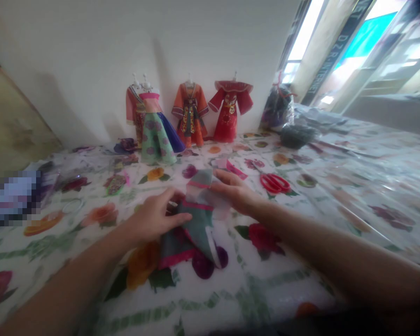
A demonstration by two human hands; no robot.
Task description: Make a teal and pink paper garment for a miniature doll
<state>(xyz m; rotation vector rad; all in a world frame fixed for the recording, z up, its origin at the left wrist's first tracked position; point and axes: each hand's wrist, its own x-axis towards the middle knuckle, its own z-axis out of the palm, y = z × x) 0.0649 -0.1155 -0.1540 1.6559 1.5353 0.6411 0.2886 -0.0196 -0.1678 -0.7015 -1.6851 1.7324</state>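
A small grey-green doll dress with pink trim and a pale upper band lies on the floral tablecloth in front of me. My right hand pinches its upper part from the right, fingers on the pale and grey cloth. On the left side, my left hand rests at the dress, its thumb stretched over the fabric and a gap between thumb and fingers. A white strip runs along the skirt's right edge. A bright pink piece of cloth lies just beyond my right hand.
Red-handled scissors lie to the right. Along the wall stand a green-skirted doll dress, an orange one and a red one. Dark plastic-wrapped bundles sit at the back right. Clear plastic covers the table's right side.
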